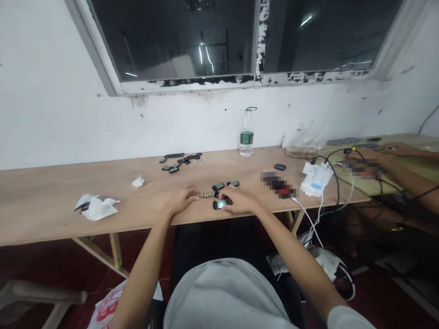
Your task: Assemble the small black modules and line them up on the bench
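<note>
My left hand rests on the wooden table near its front edge, fingers curled, fingertips touching a short row of small metal pieces. My right hand lies just to the right, fingers closed over a small dark oblong device with a shiny face. Two more small dark devices lie just beyond my right hand.
A pile of several dark devices lies farther back. Crumpled white tissue and a smaller scrap sit left. A water bottle, a white charger with cables and another person's arms are right.
</note>
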The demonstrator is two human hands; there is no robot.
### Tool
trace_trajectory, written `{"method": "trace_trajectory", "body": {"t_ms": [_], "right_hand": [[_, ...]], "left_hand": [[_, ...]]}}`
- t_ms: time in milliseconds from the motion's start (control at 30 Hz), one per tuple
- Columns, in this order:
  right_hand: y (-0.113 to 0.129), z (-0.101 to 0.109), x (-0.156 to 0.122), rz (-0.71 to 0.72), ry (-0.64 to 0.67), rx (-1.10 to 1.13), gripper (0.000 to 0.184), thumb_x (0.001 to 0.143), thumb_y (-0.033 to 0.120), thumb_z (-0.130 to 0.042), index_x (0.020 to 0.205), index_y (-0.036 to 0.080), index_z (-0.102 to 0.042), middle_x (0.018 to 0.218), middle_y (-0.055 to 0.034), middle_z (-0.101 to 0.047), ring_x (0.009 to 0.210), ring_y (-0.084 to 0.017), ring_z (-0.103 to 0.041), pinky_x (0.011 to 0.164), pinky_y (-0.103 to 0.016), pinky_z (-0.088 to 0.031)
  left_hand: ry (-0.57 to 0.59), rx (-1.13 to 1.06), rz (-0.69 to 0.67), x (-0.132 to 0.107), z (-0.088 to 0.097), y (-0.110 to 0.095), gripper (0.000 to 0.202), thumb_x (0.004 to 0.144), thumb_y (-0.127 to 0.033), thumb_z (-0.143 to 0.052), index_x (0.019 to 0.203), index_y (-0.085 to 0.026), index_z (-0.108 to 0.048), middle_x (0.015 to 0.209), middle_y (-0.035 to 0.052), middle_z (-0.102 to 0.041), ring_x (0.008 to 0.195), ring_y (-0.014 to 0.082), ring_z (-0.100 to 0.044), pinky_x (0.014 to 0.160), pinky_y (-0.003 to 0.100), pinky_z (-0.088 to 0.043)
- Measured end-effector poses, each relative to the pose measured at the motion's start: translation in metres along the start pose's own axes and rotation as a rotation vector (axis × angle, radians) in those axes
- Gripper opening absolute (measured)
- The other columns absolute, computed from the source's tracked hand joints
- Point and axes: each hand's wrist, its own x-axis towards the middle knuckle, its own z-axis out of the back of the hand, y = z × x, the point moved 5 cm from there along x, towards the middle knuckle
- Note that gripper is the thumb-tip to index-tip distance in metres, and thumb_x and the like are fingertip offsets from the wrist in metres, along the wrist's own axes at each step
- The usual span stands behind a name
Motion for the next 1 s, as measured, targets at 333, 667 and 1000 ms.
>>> {"method": "trace_trajectory", "body": {"t_ms": [333, 667, 1000], "right_hand": [[0.003, 0.009, 0.003, -0.051, -0.066, 0.130, 0.022, 0.081, 0.024, -0.072, 0.103, 0.020, -0.067, 0.078, 0.0014, -0.061, 0.069, -0.015, -0.054, 0.065, -0.025, -0.038], [-0.008, 0.012, 0.004, -0.140, -0.220, 0.251, 0.022, 0.083, 0.030, -0.070, 0.102, 0.019, -0.072, 0.072, -0.0002, -0.067, 0.065, -0.015, -0.059, 0.062, -0.024, -0.041], [-0.027, 0.006, 0.009, -0.275, -0.319, 0.796, 0.043, 0.080, 0.048, -0.077, 0.108, 0.015, -0.074, 0.072, -0.0062, -0.073, 0.059, -0.016, -0.065, 0.049, -0.023, -0.049]], "left_hand": [[-0.016, -0.068, 0.125, -0.001, 0.002, 0.000, 0.040, 0.092, -0.052, -0.054, 0.112, -0.020, -0.069, 0.110, 0.0070, -0.074, 0.101, 0.0264, -0.068, 0.094, 0.038, -0.051], [-0.087, -0.093, 0.122, 0.001, 0.012, -0.015, 0.046, 0.090, -0.056, -0.053, 0.114, -0.019, -0.068, 0.106, 0.0079, -0.075, 0.096, 0.0260, -0.067, 0.086, 0.036, -0.053], [-0.143, -0.055, -0.124, 0.006, 0.014, -0.097, 0.035, 0.091, -0.046, -0.062, 0.112, -0.021, -0.072, 0.112, 0.0092, -0.067, 0.100, 0.0252, -0.063, 0.089, 0.036, -0.052]]}}
